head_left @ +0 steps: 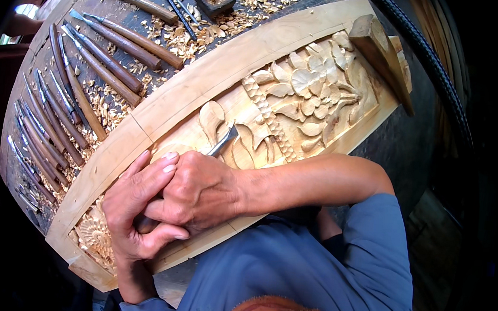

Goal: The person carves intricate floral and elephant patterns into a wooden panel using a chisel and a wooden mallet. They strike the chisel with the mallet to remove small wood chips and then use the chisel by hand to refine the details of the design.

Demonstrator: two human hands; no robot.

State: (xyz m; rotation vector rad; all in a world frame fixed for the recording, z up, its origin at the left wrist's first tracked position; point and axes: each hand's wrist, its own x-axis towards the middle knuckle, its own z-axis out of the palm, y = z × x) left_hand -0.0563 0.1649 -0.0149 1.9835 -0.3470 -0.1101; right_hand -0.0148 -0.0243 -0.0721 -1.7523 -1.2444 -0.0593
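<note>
A carved wooden panel (165,109) lies slantwise on the bench, with flowers, leaves and a beaded band in relief. My right hand (194,189) is closed in a fist around a carving chisel (223,142). The chisel's flat metal blade points up and right, its edge at the carved leaf stems in the middle section. Cupped around that fist from the left is my left hand (133,202), its fingers over the knuckles and its thumb below. Between its thumb and fingers shows a bit of the dark handle end; the rest of the handle is hidden.
Several wooden-handled chisels (102,73) lie in rows on the dark bench, left and far. Wood shavings (259,3) surround them and a square dark holder (215,0). A wooden block (377,54) stands on the panel's right end. A black braided cable (440,68) arches past it.
</note>
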